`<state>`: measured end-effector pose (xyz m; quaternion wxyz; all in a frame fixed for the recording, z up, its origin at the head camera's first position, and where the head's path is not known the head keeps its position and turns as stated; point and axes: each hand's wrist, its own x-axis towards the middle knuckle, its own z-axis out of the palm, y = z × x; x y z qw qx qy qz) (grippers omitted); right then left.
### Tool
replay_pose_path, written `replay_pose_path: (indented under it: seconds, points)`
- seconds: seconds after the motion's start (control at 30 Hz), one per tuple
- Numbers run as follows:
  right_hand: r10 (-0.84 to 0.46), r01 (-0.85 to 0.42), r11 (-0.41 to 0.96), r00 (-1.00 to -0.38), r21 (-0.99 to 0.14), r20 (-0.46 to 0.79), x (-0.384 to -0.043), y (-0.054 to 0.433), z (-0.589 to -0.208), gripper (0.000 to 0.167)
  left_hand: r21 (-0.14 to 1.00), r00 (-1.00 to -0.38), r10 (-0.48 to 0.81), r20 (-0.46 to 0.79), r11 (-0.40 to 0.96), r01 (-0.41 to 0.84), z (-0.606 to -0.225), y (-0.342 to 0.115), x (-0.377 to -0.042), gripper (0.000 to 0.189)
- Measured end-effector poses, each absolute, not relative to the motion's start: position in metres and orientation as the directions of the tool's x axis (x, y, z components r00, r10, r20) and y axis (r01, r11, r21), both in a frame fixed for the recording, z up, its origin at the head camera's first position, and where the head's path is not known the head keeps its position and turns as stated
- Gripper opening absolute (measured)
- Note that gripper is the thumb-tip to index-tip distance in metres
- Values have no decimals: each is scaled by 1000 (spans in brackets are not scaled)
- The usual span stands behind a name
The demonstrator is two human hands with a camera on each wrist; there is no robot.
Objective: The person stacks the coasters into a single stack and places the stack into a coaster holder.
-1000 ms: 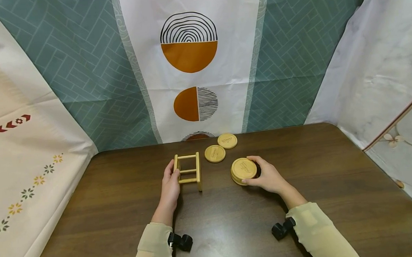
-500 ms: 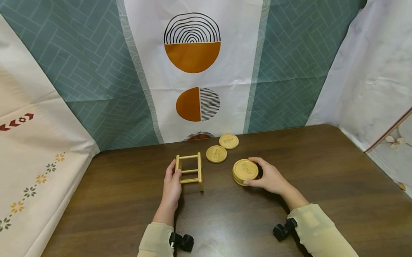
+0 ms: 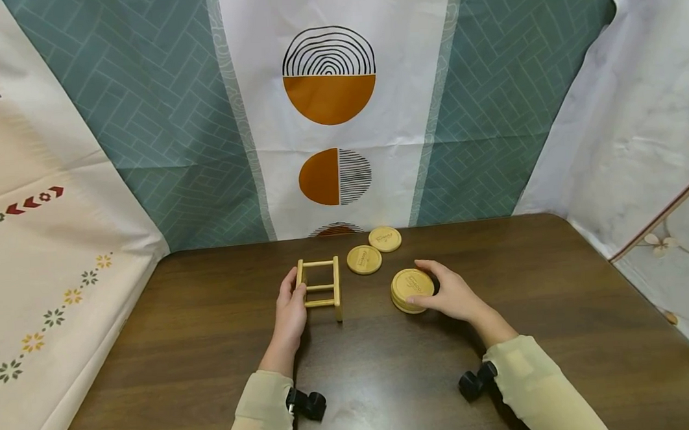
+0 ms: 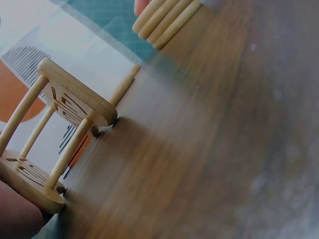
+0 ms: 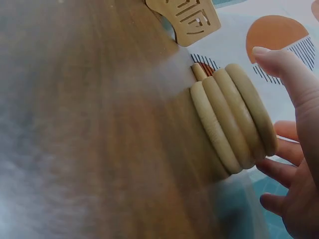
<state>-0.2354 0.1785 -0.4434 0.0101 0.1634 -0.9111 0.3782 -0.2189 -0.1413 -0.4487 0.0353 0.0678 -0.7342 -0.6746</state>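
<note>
My left hand point(image 3: 291, 314) grips the left end of a small light-wood coaster rack point(image 3: 337, 290), made of two end plates joined by rods. The left wrist view shows the slotted cut-out pattern in its plate point(image 4: 75, 94). A neat stack of several round wooden coasters point(image 3: 409, 283) lies to the right of the rack. Around the stack's right side is my right hand point(image 3: 456, 297), its thumb raised over the top coaster. In the right wrist view the thumb point(image 5: 279, 62) stands apart from the stack point(image 5: 232, 122), while the fingers sit close behind its edge.
Two more coasters lie flat behind the stack, one point(image 3: 364, 260) nearer and one point(image 3: 385, 239) close to the back edge. The dark wooden table point(image 3: 211, 352) ends at a hanging patterned cloth point(image 3: 340, 131). Light cloths hang at both sides.
My right thumb has lifted from the stack's near side to over its top. The left hand keeps its hold on the coaster rack. The head view has shifted slightly.
</note>
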Motion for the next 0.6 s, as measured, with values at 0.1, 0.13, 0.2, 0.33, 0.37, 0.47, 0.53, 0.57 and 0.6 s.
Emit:
replay_pose_path:
  seconds: [0.1,0.13,0.2,0.33,0.37,0.47,0.53,0.57,0.6]
  points:
    - [-298,-310,662,-944,-683,140,-237,175,-438,84,995,-988,-152,-38,85,-51,-449,-143,-219,51]
    - [-301,-313,668,-943,-675,140,-238,175,-436,83,995,-987,-155,-38,87,-52,-449,-144,-219,51]
    - [-310,-321,681,-941,-658,139,-239,173,-434,82,995,-987,-158,-38,88,-52,-449,-144,-219,51]
    - [-334,-339,704,-934,-624,130,-242,171,-430,81,995,-988,-150,-40,82,-53,-450,-145,-220,51]
    - [-338,-340,705,-932,-623,126,-243,170,-430,81,996,-988,-146,-41,78,-53,-450,-145,-220,51]
    - [-354,-347,713,-928,-609,115,-245,167,-427,80,996,-989,-142,-42,71,-53,-450,-145,-221,51]
    - [-365,-355,718,-924,-599,111,-247,165,-425,80,996,-989,-142,-40,70,-50,-450,-144,-221,51]
    - [-370,-358,718,-923,-598,108,-248,164,-424,80,996,-989,-144,-38,71,-49,-450,-144,-221,51]
    - [-376,-363,719,-920,-593,107,-248,163,-423,80,996,-988,-147,-38,70,-49,-450,-145,-221,51]
